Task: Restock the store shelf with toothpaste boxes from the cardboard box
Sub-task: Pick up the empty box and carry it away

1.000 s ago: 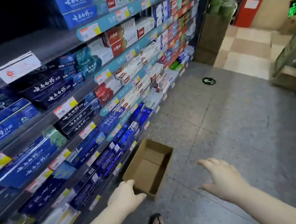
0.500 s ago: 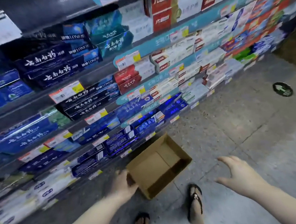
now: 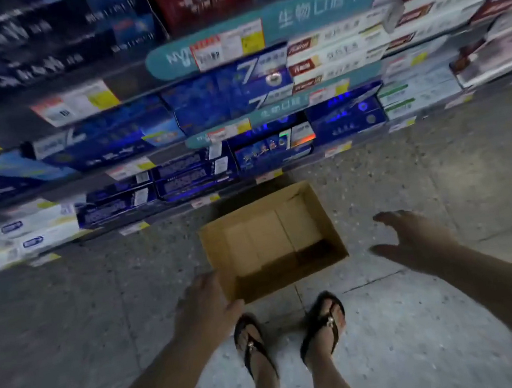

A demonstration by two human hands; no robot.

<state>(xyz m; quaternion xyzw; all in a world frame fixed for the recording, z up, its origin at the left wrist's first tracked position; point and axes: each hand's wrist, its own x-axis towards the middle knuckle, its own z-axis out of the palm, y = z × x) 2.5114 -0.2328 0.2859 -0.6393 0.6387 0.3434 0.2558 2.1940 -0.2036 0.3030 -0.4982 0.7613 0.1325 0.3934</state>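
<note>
Left hand (image 3: 204, 301) against near-left corner of cardboard box (image 3: 273, 240), grip unclear. Right hand (image 3: 415, 239) spread wide, holding nothing, right of box. Toothpaste boxes (image 3: 229, 98) on shelf.

Legible text is limited; motion blur obscures most packaging. Teal shelf strip (image 3: 305, 13), upper centre: "生物口腔". Lower teal strip (image 3: 282, 109), centre: the same characters, fainter. Blue toothpaste box (image 3: 229, 96), centre: large numeral "7". Price tags (image 3: 228, 46): print unreadable.
</note>
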